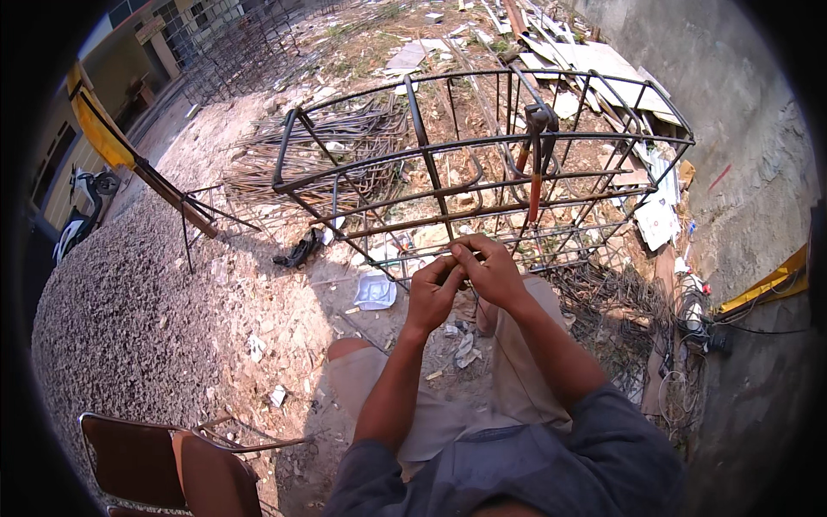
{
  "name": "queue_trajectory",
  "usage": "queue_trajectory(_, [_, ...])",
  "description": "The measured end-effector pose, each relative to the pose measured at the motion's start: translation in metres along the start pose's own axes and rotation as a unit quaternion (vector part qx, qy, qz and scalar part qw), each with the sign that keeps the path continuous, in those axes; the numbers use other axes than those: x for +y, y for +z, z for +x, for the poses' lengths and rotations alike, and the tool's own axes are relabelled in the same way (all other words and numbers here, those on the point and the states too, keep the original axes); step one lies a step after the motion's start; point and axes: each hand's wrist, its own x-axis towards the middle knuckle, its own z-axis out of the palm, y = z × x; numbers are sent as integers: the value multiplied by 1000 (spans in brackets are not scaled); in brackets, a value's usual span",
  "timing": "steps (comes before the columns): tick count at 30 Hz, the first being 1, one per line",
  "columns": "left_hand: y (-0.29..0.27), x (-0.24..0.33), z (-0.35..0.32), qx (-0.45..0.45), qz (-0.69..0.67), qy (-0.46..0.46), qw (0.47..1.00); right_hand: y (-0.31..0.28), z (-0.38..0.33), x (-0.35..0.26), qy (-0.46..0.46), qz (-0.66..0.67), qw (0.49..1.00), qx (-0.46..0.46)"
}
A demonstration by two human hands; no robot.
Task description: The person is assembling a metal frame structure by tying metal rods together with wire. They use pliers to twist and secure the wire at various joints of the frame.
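A crumpled white tray-shaped package [376, 291] lies on the ground just left of the rebar cage [482, 172], and a pale rectangular signboard [150, 28] hangs far beyond it.

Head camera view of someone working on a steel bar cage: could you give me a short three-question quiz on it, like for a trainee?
1. True or false: both hands, left hand and right hand, meet at the near edge of the rebar cage.
2. What hangs from the cage's top bars?
A. pliers with reddish handles
B. a bucket
C. a coil of rope
3. What piece of furniture stands at the lower left?

Key
1. True
2. A
3. A brown chair
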Motion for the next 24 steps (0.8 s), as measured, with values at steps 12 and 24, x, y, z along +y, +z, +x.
queue_trajectory(12, [-25, 84, 79, 179, 519, 376, 746, 11, 44, 20, 22, 5, 991, 134])
queue_trajectory(24, [-48, 96, 122, -10, 438, 114, 891, 14, 67, 8, 146, 370, 915, 72])
